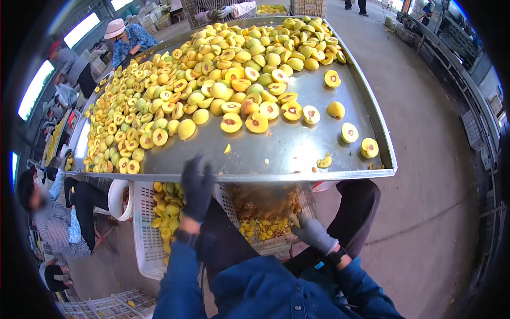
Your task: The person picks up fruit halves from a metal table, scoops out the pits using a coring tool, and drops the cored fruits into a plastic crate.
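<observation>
A dark glove covers my left hand (197,189), raised at the front edge of the metal table (239,159); it is blurred and I cannot make out whether it holds anything. My right hand (313,233), in a grey glove, is closed around a small tool (294,219) above a crate of scraps (265,229). Halved yellow fruit (257,123) with brown centres lies heaped on the table, with a few loose halves (349,133) toward the right. Below my left hand, a white crate (145,234) holds yellow-green fruit pieces (169,208).
A white bucket (120,201) stands left of the white crate. A person (61,228) sits at the left, and another in a pink hat (127,40) is behind the table's left side. More crates (109,307) are at the lower left. Machinery runs along the right.
</observation>
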